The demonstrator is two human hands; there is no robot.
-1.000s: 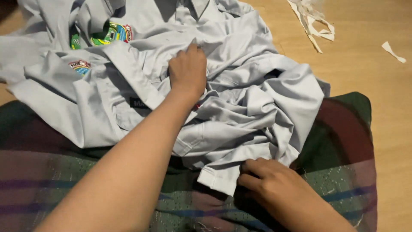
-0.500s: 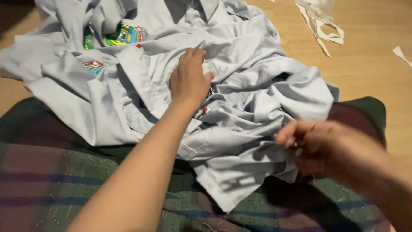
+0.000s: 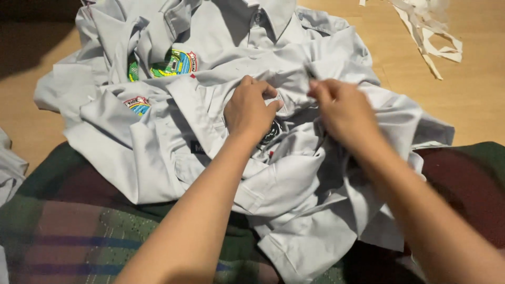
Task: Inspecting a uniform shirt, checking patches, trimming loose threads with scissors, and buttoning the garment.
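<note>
1. Wooden floor (image 3: 473,105), light brown, fills the upper corners of the head view; white scraps (image 3: 428,31) lie on it at top right.
2. Plaid cloth (image 3: 63,236), dark green and maroon, covers the lower part of the view and runs under the near edge of the shirts.
3. Pale grey shirts (image 3: 158,152) lie in a crumpled heap across the middle, partly on the cloth and partly on the floor. A collar (image 3: 263,16) shows at top centre.
4. Large badge (image 3: 171,63), green, yellow and blue, sits on the heap at upper left. Small badge (image 3: 138,104), multicoloured, lies just below it and to the left.
5. Dark patch (image 3: 271,132), round, shows on the fabric just under the left hand; its detail cannot be made out.
6. Left hand (image 3: 250,110) rests on the middle of the heap, fingers curled and pinching a fold of grey fabric.
7. Right hand (image 3: 342,110) is just beside the left, thumb and fingertips drawn together on a raised fold of the same fabric.
8. Another piece of pale fabric (image 3: 10,168) shows at the left edge, apart from the heap.
</note>
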